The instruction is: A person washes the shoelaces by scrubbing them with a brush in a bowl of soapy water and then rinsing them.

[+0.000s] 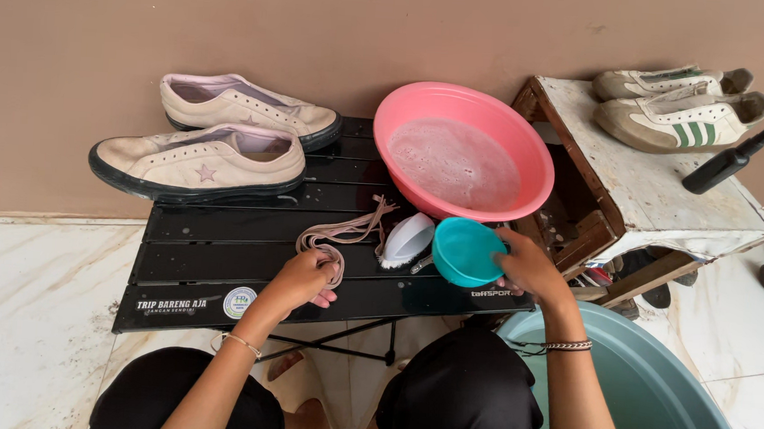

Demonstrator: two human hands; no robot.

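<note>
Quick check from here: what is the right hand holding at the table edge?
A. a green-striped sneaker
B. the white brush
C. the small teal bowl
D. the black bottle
C: the right hand grips the rim of the small teal bowl, beside the white brush and in front of the pink basin.

Left hand (306, 278) grips shoelaces (338, 236) — right hand (529, 266) apparently holds teal bowl (465, 251).
</note>
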